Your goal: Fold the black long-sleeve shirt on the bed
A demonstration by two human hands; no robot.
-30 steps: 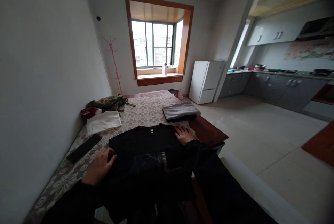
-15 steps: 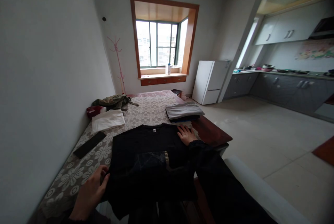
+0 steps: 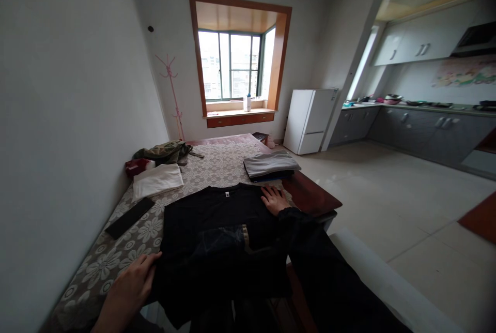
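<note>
Touching one black shirt point(image 3: 220, 255) are two hands point(image 3: 129, 282) point(image 3: 275, 201).

From my head, the one camera looks forward and down across the flowered cloth point(image 3: 213, 160), the black shirt point(image 3: 225, 266) near at six o'clock, the window point(image 3: 240, 66) farther off at twelve, kitchen cupboards point(image 3: 420, 134) at three.

Table point(image 3: 314, 197), floral cloth point(image 3: 213, 163), black shirt point(image 3: 222, 255) (spread)
</note>
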